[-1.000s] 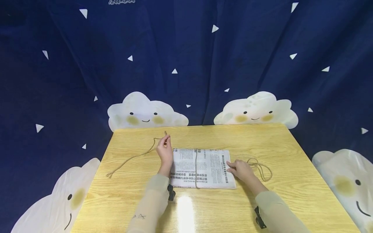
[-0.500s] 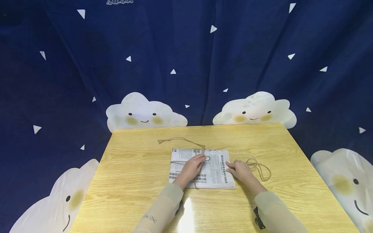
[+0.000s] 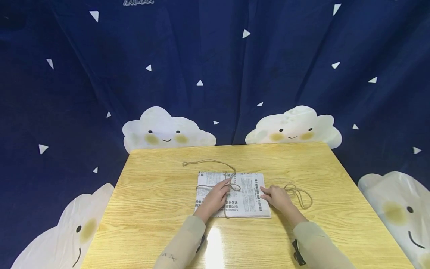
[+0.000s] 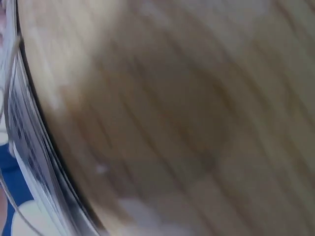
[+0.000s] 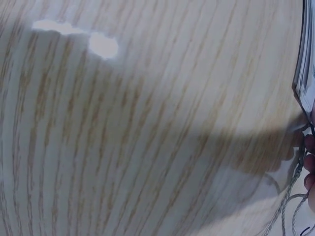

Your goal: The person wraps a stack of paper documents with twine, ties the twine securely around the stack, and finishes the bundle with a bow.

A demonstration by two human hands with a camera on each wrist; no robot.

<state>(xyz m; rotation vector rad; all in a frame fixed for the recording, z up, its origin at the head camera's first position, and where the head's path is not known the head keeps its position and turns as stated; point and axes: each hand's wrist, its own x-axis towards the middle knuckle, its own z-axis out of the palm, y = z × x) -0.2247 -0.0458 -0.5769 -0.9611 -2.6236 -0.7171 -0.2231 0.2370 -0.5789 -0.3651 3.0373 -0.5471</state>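
A flat stack of folded newspapers [image 3: 250, 196] lies on the wooden table, with thin brown twine [image 3: 208, 161] crossing its top lengthwise and widthwise. My left hand [image 3: 215, 198] rests over the stack's left half and pinches the twine near the crossing, where a small loop [image 3: 236, 187] shows. Its fingertips are partly hidden. At the right edge, my right hand [image 3: 279, 197] grips the newspapers, thumb on top. In the right wrist view its curled fingers [image 5: 309, 162] sit by the stack's corner, beside twine [image 5: 284, 206]. The left wrist view shows the stack's side [image 4: 37, 142] but no clear fingers.
Loose coils of twine [image 3: 304, 197] lie right of the right hand. One frayed twine end [image 3: 184, 163] rests beyond the stack on the wooden table [image 3: 151, 209]. A dark blue curtain [image 3: 215, 63] with cloud prints hangs behind the table.
The left hand has brought the twine end from the left across the stack, then drawn slightly back left. The free end now lies behind the stack. The right hand has stayed in place.
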